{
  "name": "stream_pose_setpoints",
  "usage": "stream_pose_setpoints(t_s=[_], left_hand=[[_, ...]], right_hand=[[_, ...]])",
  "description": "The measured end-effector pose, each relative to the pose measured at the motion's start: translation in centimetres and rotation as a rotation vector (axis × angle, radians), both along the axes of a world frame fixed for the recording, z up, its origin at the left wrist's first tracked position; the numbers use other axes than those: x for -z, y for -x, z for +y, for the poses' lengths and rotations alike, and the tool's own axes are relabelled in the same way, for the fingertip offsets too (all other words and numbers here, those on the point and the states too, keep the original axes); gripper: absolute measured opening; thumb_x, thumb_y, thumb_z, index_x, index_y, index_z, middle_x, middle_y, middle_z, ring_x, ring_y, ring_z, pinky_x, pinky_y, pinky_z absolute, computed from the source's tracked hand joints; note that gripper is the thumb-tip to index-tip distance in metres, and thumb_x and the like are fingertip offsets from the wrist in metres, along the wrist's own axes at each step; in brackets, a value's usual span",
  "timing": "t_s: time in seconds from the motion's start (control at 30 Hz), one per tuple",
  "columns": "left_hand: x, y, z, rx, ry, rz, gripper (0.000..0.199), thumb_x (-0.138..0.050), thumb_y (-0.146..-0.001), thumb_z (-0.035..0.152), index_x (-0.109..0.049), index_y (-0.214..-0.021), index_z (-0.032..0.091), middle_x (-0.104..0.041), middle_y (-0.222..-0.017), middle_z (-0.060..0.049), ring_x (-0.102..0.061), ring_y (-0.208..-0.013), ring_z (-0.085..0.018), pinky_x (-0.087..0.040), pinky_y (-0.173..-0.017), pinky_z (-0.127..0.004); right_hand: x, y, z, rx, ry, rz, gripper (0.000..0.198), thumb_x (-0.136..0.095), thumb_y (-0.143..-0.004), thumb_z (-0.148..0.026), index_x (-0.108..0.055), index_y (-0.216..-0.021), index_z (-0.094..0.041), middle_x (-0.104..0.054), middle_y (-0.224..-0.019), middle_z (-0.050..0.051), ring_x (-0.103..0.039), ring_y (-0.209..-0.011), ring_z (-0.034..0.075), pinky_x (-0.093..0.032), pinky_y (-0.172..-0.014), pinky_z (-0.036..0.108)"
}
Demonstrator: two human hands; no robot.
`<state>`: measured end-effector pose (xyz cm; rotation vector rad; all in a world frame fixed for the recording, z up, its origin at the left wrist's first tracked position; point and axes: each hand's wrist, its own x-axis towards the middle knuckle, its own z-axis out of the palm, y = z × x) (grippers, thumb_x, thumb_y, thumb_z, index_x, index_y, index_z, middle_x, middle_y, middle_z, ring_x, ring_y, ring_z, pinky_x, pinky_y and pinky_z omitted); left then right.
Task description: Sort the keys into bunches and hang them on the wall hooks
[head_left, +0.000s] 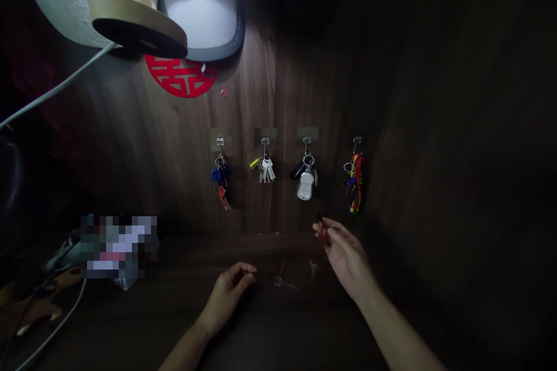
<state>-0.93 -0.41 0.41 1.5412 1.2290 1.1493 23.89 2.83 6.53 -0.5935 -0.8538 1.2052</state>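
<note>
My right hand (346,255) is raised below the hanging keys, its thumb and fingers pinching a small reddish-brown object (321,232) with a dark tip. Its exact kind is unclear in the dim light. Lower and to the left, my left hand (228,295) hovers at the dark wooden surface, fingers curled and tips nearly meeting, with nothing visible between them. Between the hands lies a key (285,283) with a red bit at its head. A smaller blurred key-like piece (313,268) lies near my right hand.
On the wood panel hang blue keys with a red tag (221,175), silver keys (267,169), a white fob (305,185) and a colourful braided cord (357,179). A lamp (139,26), cap (200,23) and red paper cutout (183,78) are above. Cables and a pixelated item (119,246) stand left.
</note>
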Motion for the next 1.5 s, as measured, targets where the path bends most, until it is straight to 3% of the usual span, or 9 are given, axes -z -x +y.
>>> stream_pose_setpoints(t_s=[0.33,0.43,0.6,0.77,0.87,1.07,1.5], left_hand=[[-0.3,0.1,-0.1,0.010,0.007,0.042,0.030,-0.057,-0.075,0.047,-0.063,-0.087,0.020,-0.062,-0.075,0.000,-0.056,-0.077,-0.017,-0.042,-0.073,-0.025],[-0.3,0.1,-0.1,0.017,0.013,0.049,0.031,-0.057,-0.075,0.048,-0.063,-0.087,0.020,-0.062,-0.075,0.001,-0.055,-0.076,-0.017,-0.042,-0.073,-0.025],[0.0,0.2,0.1,0.023,-0.002,0.078,0.032,-0.056,-0.076,0.049,-0.064,-0.088,0.021,-0.062,-0.074,0.001,-0.055,-0.077,-0.018,-0.042,-0.073,-0.026],[-0.1,0.2,0.1,0.034,0.011,0.079,0.032,-0.056,-0.075,0.050,-0.063,-0.087,0.021,-0.061,-0.074,0.001,-0.055,-0.077,-0.018,-0.042,-0.074,-0.026],[-0.1,0.2,0.1,0.043,0.019,0.072,0.034,-0.056,-0.075,0.051,-0.063,-0.087,0.021,-0.060,-0.074,0.001,-0.054,-0.076,-0.017,-0.042,-0.073,-0.025],[0.1,0.2,0.3,0.054,0.026,0.061,0.035,-0.056,-0.075,0.052,-0.063,-0.087,0.020,-0.059,-0.075,0.001,-0.052,-0.075,-0.017,-0.042,-0.072,-0.025],[0.0,0.1,0.3,0.039,0.025,0.054,0.038,-0.056,-0.074,0.055,-0.063,-0.086,0.020,-0.060,-0.072,0.001,-0.053,-0.074,-0.017,-0.042,-0.071,-0.024]], right_hand=[[-4.2,-4.6,1.9,0.375,-0.203,-0.168,0.035,-0.075,-0.065,-0.027,-0.066,-0.098,-0.023,-0.070,-0.100,0.004,-0.066,-0.083,0.016,-0.054,-0.071,0.029],[-5.3,-6.1,3.0,0.529,-0.237,-0.220,0.038,-0.074,-0.064,-0.030,-0.065,-0.099,-0.021,-0.069,-0.101,0.006,-0.066,-0.078,0.017,-0.054,-0.066,0.031],[-7.5,-8.2,4.9,0.702,-0.292,-0.233,0.036,-0.073,-0.060,-0.028,-0.065,-0.095,-0.019,-0.069,-0.097,0.006,-0.064,-0.088,0.018,-0.053,-0.073,0.031],[-9.9,-9.8,7.0,0.813,-0.328,-0.369,0.036,-0.069,-0.060,-0.026,-0.065,-0.095,-0.018,-0.069,-0.097,0.008,-0.065,-0.084,0.020,-0.049,-0.053,0.023],[-11.4,-10.4,8.3,0.842,-0.342,-0.430,0.037,-0.066,-0.060,-0.025,-0.064,-0.096,-0.016,-0.069,-0.098,0.010,-0.064,-0.084,0.021,-0.045,-0.044,0.020],[-13.4,-10.7,10.8,0.859,-0.335,-0.544,0.037,-0.064,-0.061,-0.024,-0.063,-0.097,-0.015,-0.068,-0.098,0.010,-0.065,-0.080,0.021,-0.047,-0.043,0.021],[-12.5,-10.3,13.4,0.808,-0.247,-0.652,0.038,-0.063,-0.060,-0.028,-0.065,-0.094,-0.014,-0.069,-0.090,0.010,-0.060,-0.051,0.012,-0.046,-0.039,0.021]])
